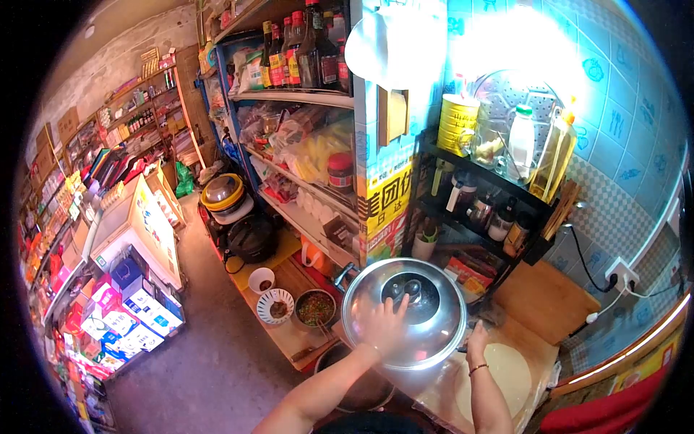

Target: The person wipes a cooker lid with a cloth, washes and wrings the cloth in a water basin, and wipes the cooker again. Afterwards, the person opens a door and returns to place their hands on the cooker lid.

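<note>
A shiny domed pan lid with a glass centre and a black knob is in the middle of the view. My left hand reaches over it with its fingers at the knob, slightly blurred. At the lid's right side, my right hand is closed around a dark handle; the pan under the lid is mostly hidden. Beneath my right forearm, a round, flat sheet of dough lies on a board. Below my left forearm is a dark round pot, partly covered.
Left of the lid, a wooden counter bears a bowl of chopped food, a striped bowl and a small white bowl. A black rack holds bottles behind. Wall sockets with cables are at right.
</note>
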`<state>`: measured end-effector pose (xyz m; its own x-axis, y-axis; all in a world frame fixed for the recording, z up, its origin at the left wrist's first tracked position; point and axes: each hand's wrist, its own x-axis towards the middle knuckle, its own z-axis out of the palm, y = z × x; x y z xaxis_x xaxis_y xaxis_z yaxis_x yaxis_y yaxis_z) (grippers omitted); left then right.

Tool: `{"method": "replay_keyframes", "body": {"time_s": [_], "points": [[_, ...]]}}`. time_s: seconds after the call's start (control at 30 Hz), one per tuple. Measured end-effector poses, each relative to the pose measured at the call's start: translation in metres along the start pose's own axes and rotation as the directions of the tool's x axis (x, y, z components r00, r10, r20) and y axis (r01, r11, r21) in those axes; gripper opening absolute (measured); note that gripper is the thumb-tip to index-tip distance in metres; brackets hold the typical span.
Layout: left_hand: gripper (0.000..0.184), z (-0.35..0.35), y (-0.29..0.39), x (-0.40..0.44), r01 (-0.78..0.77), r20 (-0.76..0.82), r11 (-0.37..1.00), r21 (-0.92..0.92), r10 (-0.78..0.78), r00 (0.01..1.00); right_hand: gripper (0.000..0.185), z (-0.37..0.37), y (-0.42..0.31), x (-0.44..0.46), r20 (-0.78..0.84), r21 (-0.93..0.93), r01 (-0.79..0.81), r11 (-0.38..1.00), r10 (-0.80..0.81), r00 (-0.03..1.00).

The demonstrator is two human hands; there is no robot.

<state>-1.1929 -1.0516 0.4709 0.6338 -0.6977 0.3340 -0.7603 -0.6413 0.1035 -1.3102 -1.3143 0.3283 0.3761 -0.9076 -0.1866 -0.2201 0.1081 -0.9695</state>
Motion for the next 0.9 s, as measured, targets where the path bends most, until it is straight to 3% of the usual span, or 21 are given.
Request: {"method": "replay_keyframes", "body": {"time_s": [0.57, 0.9], "points": [[0.070, -0.002, 0.000, 0.000, -0.004, -0.019, 1.000, -0.010, 0.004, 1.000, 0.047, 0.000, -0.012, -0.010, -0.006, 0.061, -0.003, 0.998, 0.003, 1.000], [0.070, 0.000, -0.001, 0.000, -0.015, -0.040, 1.000, 0.001, 0.015, 0.999, 0.047, 0.000, -0.009, -0.008, -0.015, -0.007, 0.008, 1.000, -0.008, 1.000]]}}
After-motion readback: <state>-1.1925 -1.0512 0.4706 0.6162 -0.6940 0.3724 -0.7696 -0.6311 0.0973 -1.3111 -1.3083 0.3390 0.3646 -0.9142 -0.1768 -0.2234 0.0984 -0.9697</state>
